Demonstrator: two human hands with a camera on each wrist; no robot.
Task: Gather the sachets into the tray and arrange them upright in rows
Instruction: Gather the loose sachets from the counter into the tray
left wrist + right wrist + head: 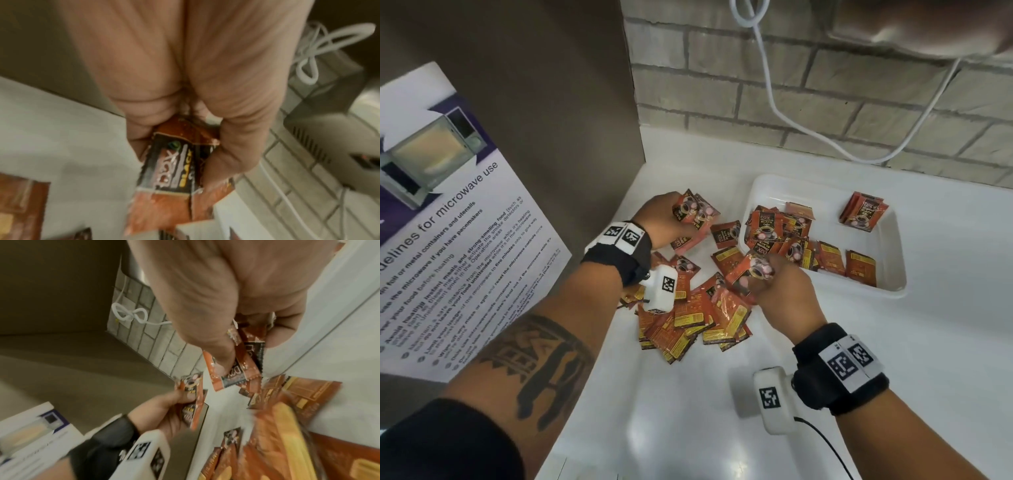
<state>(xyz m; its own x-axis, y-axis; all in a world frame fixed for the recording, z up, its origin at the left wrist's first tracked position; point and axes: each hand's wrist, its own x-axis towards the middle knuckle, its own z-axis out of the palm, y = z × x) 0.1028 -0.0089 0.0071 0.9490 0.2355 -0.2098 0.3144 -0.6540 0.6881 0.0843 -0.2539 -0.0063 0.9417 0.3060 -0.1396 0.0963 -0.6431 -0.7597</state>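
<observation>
On desk (pixel 945 325), loose sachets (pixel 688 318) are piled beside tray (pixel 893 291), some lying in it. Sachet bunches are gripped by left hand (pixel 664 219) & right hand (pixel 784 294).

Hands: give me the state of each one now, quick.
Left hand: closed, holding a bunch of sachets.
Right hand: closed, holding a few sachets.
</observation>
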